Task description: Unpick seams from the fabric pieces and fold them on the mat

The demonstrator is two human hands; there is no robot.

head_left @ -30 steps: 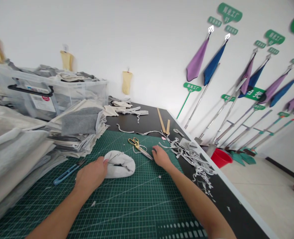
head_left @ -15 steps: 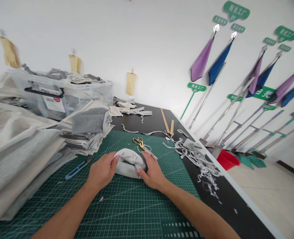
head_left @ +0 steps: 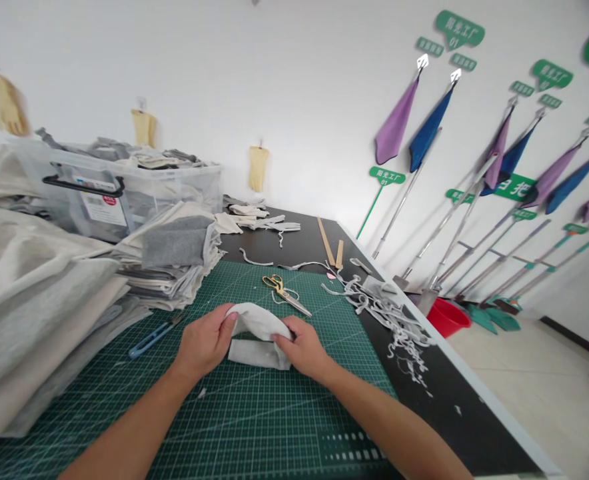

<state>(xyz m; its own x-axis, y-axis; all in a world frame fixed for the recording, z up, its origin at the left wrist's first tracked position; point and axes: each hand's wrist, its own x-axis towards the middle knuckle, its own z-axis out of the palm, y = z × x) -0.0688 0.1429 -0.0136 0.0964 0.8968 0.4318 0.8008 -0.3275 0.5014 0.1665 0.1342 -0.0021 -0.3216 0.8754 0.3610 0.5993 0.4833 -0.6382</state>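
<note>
Both hands gripping one folded grey cloth (head_left: 257, 337), between left hand (head_left: 203, 343) and right hand (head_left: 302, 348), on green cutting mat (head_left: 254, 427).

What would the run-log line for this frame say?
left hand: grips grey cloth piece | right hand: grips same piece | surface: green cutting mat | nearby: scissors, blue cutter

Well beyond the hands, high on the wall, a green speech-bubble sign (head_left: 459, 29) reads 阳光工厂 over 01 — the same words and number stand on a smaller green sign (head_left: 386, 177) lower down, atop a green stick. A larger green wall sign (head_left: 512, 187) shows 阳光 in part. The clear bin's label (head_left: 102, 208) — far left of the hands — is too small to read.
</note>
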